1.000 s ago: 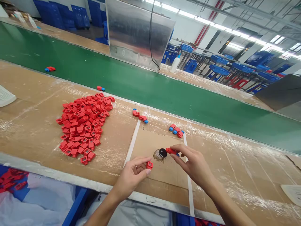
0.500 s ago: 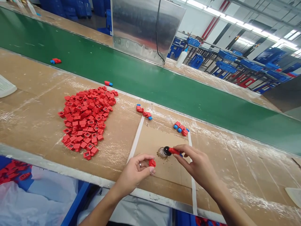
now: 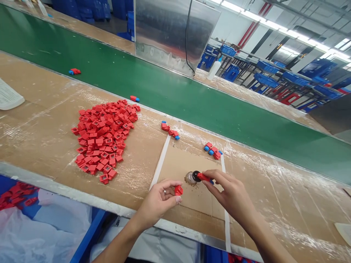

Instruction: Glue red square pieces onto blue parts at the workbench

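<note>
A slim, silvery ring (image 3: pixel 165 191) is gleaming on the left hand (image 3: pixel 157 202), while the left forearm (image 3: pixel 126 235) and right forearm (image 3: pixel 261 230) are showing bare.

pale sheet (image 3: pixel 10 99) well left of the left hand (image 3: pixel 156 203), faint lines of print (image 3: pixel 6 90) too small to read, no legible words or numbers

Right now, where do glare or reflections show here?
In the head view: white glare streaks the glossy brown tabletop; the grey metal panel carries blurry reflections; long white ceiling lights look washed out; the small red block in the left hand shows no strong glare.
</note>
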Tool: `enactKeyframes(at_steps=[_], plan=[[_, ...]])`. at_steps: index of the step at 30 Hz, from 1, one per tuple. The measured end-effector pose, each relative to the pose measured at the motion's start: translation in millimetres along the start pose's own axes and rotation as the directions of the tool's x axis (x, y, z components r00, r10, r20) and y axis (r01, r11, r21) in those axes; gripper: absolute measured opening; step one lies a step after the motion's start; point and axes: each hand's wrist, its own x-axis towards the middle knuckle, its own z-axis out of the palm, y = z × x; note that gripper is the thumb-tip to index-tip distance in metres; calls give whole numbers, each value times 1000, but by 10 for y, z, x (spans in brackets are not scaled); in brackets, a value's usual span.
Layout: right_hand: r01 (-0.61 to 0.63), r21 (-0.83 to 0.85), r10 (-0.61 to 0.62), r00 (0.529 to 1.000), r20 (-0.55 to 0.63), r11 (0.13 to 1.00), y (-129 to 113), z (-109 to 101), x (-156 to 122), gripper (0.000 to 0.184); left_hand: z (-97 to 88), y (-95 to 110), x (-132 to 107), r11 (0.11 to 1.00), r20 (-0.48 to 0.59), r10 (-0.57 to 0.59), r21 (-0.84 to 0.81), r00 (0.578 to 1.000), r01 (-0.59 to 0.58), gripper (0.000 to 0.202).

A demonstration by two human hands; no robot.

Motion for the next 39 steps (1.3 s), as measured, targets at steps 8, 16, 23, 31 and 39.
enactKeyframes(at_steps=[8, 16, 23, 31, 39], plan=[[9, -34, -12, 997, -74, 999, -28, -42, 30, 14, 8, -11, -24, 1000, 5, 25, -7, 1000, -25, 41], [27, -75, -36, 992, -121, 997, -85, -102, 35, 14, 16, 45, -38, 1000, 14, 24, 5, 1000, -24, 37], [-2, -50, -8, 982, -188, 999, -136, -78, 31, 13, 22, 15, -58, 999, 22, -25, -20, 999, 25, 39], [-57, 174, 95, 972, -213, 983, -280, -11, -88, 11, 39, 20, -76, 1000, 24, 9, -29, 1000, -9, 36], [-130, 420, 212, 965, -156, 898, -583, 255, -206, 14, 44, 10, -79, 999, 56, 18, -29, 998, -16, 37]])
